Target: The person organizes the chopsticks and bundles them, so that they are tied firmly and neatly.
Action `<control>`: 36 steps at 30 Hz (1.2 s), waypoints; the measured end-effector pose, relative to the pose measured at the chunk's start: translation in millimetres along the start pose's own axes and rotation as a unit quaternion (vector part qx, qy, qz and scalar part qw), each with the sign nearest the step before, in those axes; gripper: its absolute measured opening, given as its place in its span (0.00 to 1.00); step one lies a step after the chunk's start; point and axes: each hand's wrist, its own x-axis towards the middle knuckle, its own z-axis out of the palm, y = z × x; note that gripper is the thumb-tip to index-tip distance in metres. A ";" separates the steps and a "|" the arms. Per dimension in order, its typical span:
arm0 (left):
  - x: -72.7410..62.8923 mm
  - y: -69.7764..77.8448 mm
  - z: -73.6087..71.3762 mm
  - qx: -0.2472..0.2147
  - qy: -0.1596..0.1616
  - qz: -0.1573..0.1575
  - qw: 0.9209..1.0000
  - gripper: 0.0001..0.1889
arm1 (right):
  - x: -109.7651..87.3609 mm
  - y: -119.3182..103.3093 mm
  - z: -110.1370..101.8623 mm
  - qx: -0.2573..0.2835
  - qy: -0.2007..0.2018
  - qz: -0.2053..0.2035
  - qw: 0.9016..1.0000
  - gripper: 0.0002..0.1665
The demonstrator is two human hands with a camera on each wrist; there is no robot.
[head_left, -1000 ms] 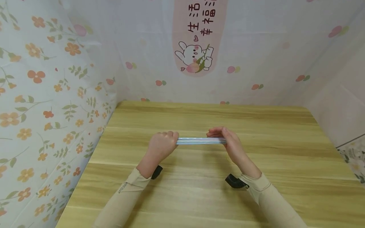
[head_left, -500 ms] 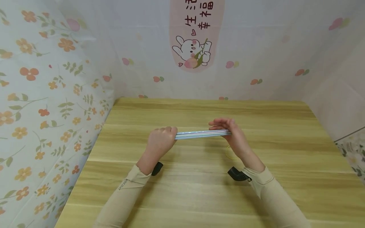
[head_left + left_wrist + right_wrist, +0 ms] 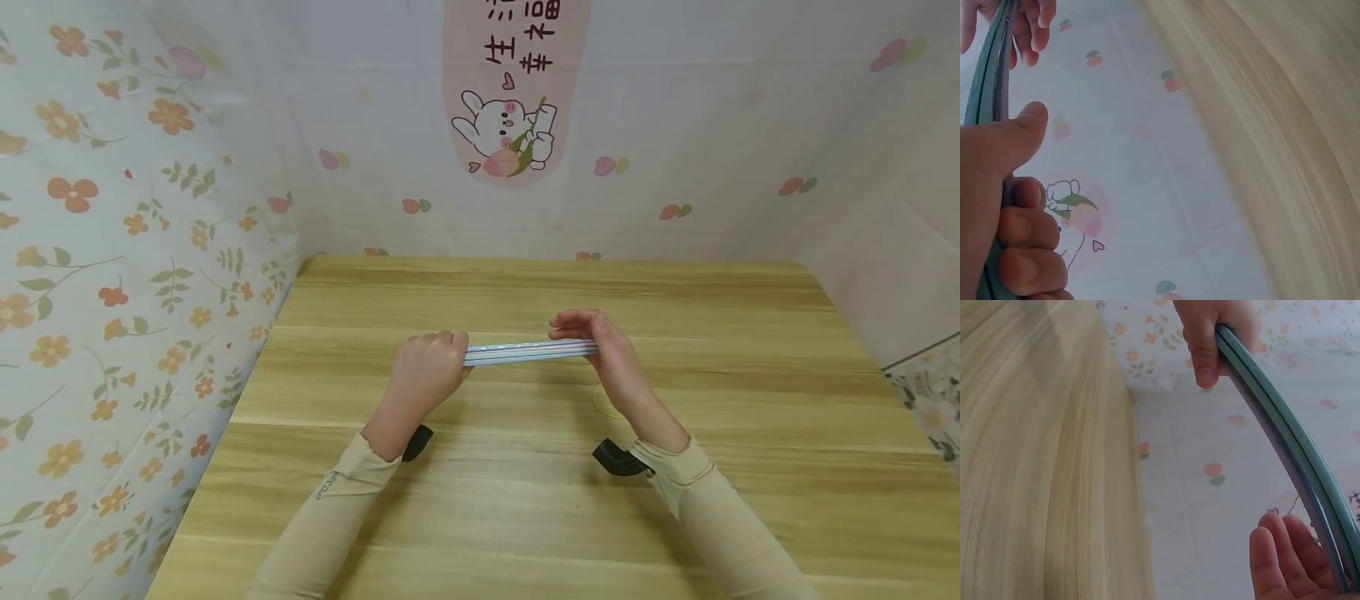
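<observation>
A slim bundle of pale-blue, white and pinkish flat layers, seen edge-on (image 3: 531, 353), is held above the light wood-grained counter (image 3: 480, 533), nearly level and slightly higher at its right end in the head view. The layers' material is hard to tell. The left hand (image 3: 430, 367) grips one end with its fingers curled round it. At the other end the right hand (image 3: 611, 358) is loose, its fingers (image 3: 1265, 556) fairly straight beside the bundle, which touches the hand.

A strip of counter separates the bundle from the far edge, where a white cloth printed with fruit and a rabbit (image 3: 506, 137) hangs as a wall. A white cloth with orange flowers (image 3: 75, 367) bounds the left side, well apart from the left hand; more wood lies to the right of the right hand and between the two forearms.

On the counter, near the right wrist, lies a thin yellow ring (image 3: 597, 403), partly hidden. Beige sleeves (image 3: 322, 521) cover both forearms, and a black curved device (image 3: 619, 458) juts inward from each wrist over the counter
</observation>
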 end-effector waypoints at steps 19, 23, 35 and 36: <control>-0.3 -5.0 3.9 0.012 0.030 0.008 0.999 0.17 | 2.2 1.0 3.1 0.088 -0.035 -0.060 0.994 0.31; -0.1 -4.3 2.6 0.010 0.023 0.006 1.000 0.18 | 2.4 -1.3 3.6 0.062 -0.021 -0.056 0.996 0.34; 3.1 -1.9 -1.0 0.008 0.032 0.005 0.999 0.18 | -2.1 -1.8 2.9 -0.125 0.016 -0.072 0.989 0.29; 3.3 -1.7 -1.7 0.006 0.032 0.005 0.999 0.18 | -2.4 -1.5 2.8 -0.133 0.018 -0.075 0.988 0.28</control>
